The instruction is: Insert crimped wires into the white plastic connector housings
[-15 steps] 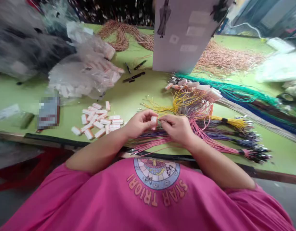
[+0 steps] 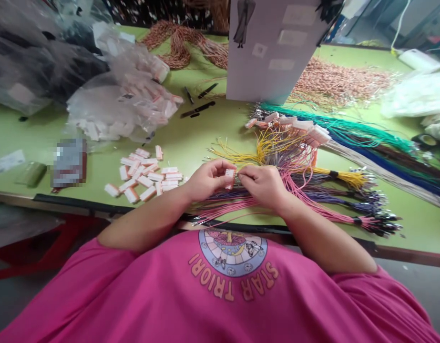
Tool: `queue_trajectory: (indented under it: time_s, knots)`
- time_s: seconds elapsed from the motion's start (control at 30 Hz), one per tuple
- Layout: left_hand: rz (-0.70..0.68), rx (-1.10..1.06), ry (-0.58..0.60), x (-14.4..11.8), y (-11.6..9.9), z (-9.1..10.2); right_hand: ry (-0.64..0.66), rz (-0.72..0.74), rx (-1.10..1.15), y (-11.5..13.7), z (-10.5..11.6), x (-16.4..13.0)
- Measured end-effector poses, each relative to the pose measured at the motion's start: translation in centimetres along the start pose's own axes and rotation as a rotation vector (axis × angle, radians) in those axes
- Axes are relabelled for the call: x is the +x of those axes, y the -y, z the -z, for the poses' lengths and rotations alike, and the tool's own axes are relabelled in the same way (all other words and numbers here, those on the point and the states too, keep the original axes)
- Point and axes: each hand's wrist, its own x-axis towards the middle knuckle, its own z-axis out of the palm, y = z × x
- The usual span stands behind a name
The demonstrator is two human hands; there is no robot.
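Observation:
Between the thumb and fingers of my left hand [image 2: 209, 181] is a small white and orange connector housing [image 2: 230, 178], its slotted face toward my right hand. My right hand [image 2: 261, 185] is closed in a pinch just right of the housing, on what looks like a thin yellow wire whose tip is too small to make out. Under and beyond my hands lie loose yellow wires [image 2: 273, 145] and pink wires [image 2: 237, 207]. Left of my left hand, several more connector housings [image 2: 146, 181] are spread in a pile.
Finished-looking white connectors [image 2: 305, 127] with wires lie beyond my right hand. Tied wire bundles [image 2: 363, 221] stretch right. A pale upright box [image 2: 266, 57] stands at the back. Plastic bags [image 2: 108, 107], black-handled tools [image 2: 201, 109] and a pouch [image 2: 68, 162] occupy the left side.
The view has shifted slightly and become sharper. My left hand still holds the connector housing; my right fingers remain pinched close beside it, with a slight shift of the hand.

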Motion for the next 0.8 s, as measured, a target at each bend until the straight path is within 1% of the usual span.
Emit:
queue_trajectory:
  time_s: [0.17, 0.33, 0.57, 0.8]
  knots:
    - [-0.02, 0.017, 0.05, 0.09, 0.19, -0.05, 0.026, 0.011, 0.005, -0.19, 0.11, 0.03]
    - [0.002, 0.005, 0.005, 0.26, 0.44, 0.08, 0.053, 0.021, -0.024, -0.15, 0.25, 0.14]
    - [0.0, -0.004, 0.036, 0.13, 0.48, 0.02, 0.084, 0.027, 0.044, 0.03, 0.14, 0.05]
    - [0.013, -0.044, 0.041, 0.06, 0.73, 0.36, 0.084, 0.019, 0.043, 0.35, 1.05, 0.33]
